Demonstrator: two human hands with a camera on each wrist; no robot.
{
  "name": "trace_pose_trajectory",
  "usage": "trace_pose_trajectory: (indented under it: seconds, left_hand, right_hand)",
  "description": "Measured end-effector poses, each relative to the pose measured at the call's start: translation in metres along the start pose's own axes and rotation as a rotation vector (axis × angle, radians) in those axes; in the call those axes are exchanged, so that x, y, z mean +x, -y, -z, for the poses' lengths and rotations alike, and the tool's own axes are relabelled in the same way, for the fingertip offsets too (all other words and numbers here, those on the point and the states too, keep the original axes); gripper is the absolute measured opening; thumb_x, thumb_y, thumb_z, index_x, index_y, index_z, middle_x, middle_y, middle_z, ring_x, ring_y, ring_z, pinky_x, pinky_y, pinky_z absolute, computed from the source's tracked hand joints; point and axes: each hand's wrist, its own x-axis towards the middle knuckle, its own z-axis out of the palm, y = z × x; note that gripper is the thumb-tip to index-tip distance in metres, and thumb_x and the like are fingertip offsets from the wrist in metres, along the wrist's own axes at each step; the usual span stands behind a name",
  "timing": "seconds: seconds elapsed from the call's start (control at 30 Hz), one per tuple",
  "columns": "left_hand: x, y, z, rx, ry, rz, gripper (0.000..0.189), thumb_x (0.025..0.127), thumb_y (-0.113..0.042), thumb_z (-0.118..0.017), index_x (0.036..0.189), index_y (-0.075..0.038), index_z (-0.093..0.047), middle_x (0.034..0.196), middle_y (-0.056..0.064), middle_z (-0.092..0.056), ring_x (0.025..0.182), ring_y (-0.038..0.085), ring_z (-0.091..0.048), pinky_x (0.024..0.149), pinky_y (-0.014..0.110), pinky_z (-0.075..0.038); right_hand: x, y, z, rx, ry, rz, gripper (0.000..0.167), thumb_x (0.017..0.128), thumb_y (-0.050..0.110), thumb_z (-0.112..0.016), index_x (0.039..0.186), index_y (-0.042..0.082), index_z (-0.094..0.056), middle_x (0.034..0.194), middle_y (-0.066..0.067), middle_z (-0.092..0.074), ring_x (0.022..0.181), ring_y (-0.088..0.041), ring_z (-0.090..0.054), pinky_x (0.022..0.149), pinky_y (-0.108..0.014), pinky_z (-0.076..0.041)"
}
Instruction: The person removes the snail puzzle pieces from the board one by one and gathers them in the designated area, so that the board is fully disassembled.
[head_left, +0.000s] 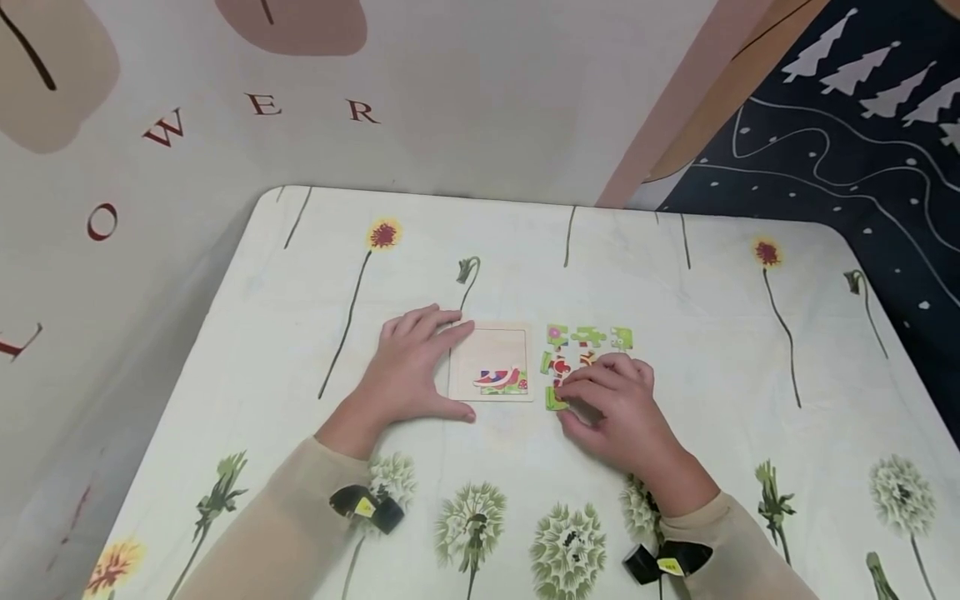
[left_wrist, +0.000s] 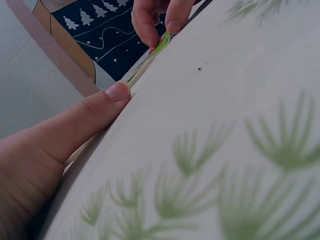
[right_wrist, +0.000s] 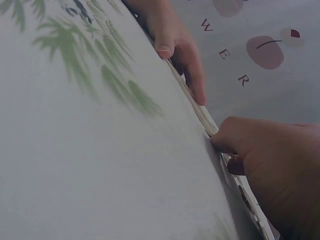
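A square wooden puzzle board (head_left: 491, 348) lies on the table, with assembled pieces (head_left: 502, 381) in its lower right showing a red and white picture. My left hand (head_left: 408, 367) spreads over the board's left side, its thumb at the near edge and its fingers at the far edge. To the right, my right hand (head_left: 618, 408) bends over several loose pieces and pinches a green puzzle piece (head_left: 553, 401) at their near left corner. In the left wrist view, the green piece (left_wrist: 163, 44) shows at the right fingertips. The right palm hides some loose pieces.
Other loose puzzle pieces (head_left: 588, 336) lie in rows right of the board, green with red and pink parts. The white tablecloth (head_left: 480, 450) has printed flowers and dandelions. A pale wall panel (head_left: 480, 125) stands behind the table, with a dark printed panel (head_left: 840, 158) at the right.
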Motion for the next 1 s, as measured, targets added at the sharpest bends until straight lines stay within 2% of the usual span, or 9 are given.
trace_pose_trajectory:
  seconds: [0.3, 0.5, 0.73, 0.93, 1.0]
  left_hand:
    - [0.001, 0.000, 0.001, -0.009, 0.001, -0.001, 0.127, 0.057, -0.086, -0.086, 0.161, -0.022, -0.051, 0.165, 0.001, -0.042, 0.156, 0.034, -0.026, 0.116, 0.063, -0.022]
    - [0.001, 0.001, -0.001, -0.005, 0.000, -0.001, 0.127, 0.057, -0.087, -0.085, 0.162, -0.023, -0.051, 0.165, 0.001, -0.042, 0.156, 0.034, -0.026, 0.116, 0.063, -0.022]
    - [0.002, -0.001, -0.002, -0.007, -0.008, -0.002, 0.126, 0.058, -0.087, -0.084, 0.161, -0.022, -0.051, 0.165, 0.001, -0.042, 0.156, 0.034, -0.027, 0.116, 0.062, -0.023]
    - [0.001, -0.002, -0.001, -0.008, -0.003, 0.002, 0.126, 0.058, -0.086, -0.085, 0.161, -0.022, -0.052, 0.165, 0.001, -0.042, 0.156, 0.034, -0.027, 0.116, 0.062, -0.023]
    - [0.001, -0.001, 0.000, -0.005, -0.003, 0.000, 0.126, 0.058, -0.086, -0.085, 0.161, -0.022, -0.051, 0.166, 0.001, -0.042, 0.156, 0.034, -0.026, 0.116, 0.062, -0.023]
  right_hand:
    - [0.001, -0.001, -0.002, -0.001, -0.019, 0.014, 0.015, 0.082, 0.014, -0.082, 0.095, 0.021, -0.082, 0.103, 0.006, -0.074, 0.101, -0.025, -0.057, 0.091, -0.060, -0.031]
    - [0.003, 0.001, -0.005, 0.003, -0.021, -0.010, 0.011, 0.082, 0.019, -0.081, 0.093, 0.021, -0.082, 0.101, 0.005, -0.073, 0.099, -0.024, -0.056, 0.091, -0.059, -0.030]
    - [0.016, 0.011, -0.013, -0.033, -0.057, -0.030, 0.008, 0.088, 0.021, -0.077, 0.093, 0.019, -0.083, 0.101, 0.003, -0.072, 0.099, -0.026, -0.056, 0.090, -0.057, -0.031]
    - [0.035, 0.030, -0.028, -0.069, -0.087, -0.021, 0.010, 0.090, 0.025, -0.077, 0.093, 0.018, -0.083, 0.100, 0.001, -0.070, 0.100, -0.030, -0.055, 0.090, -0.059, -0.034]
    - [0.042, 0.037, -0.034, -0.078, -0.074, -0.032, 0.012, 0.091, 0.026, -0.077, 0.096, 0.017, -0.083, 0.101, 0.000, -0.070, 0.101, -0.029, -0.055, 0.091, -0.058, -0.035]
